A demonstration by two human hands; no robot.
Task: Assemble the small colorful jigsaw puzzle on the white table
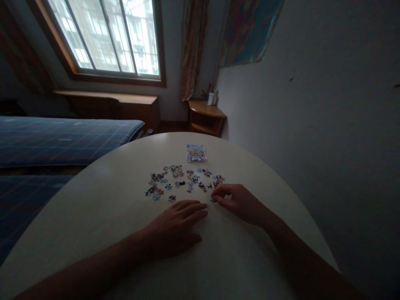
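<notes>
Several small colourful jigsaw pieces (184,180) lie scattered near the middle of a round white table (118,196). My left hand (178,225) lies flat on the tabletop with its fingers stretched out toward the pieces, holding nothing. My right hand (239,202) is pinched on a small bluish puzzle piece (212,200) at the near right edge of the scatter. The fingertips of both hands almost meet. A small printed picture card (196,153) lies beyond the pieces.
A bed with a blue checked cover (59,139) runs along the left. A wooden corner shelf (206,116) stands by the far wall under a curtain (193,46). A barred window (109,35) lights the dim room. A grey wall (312,104) is close on the right.
</notes>
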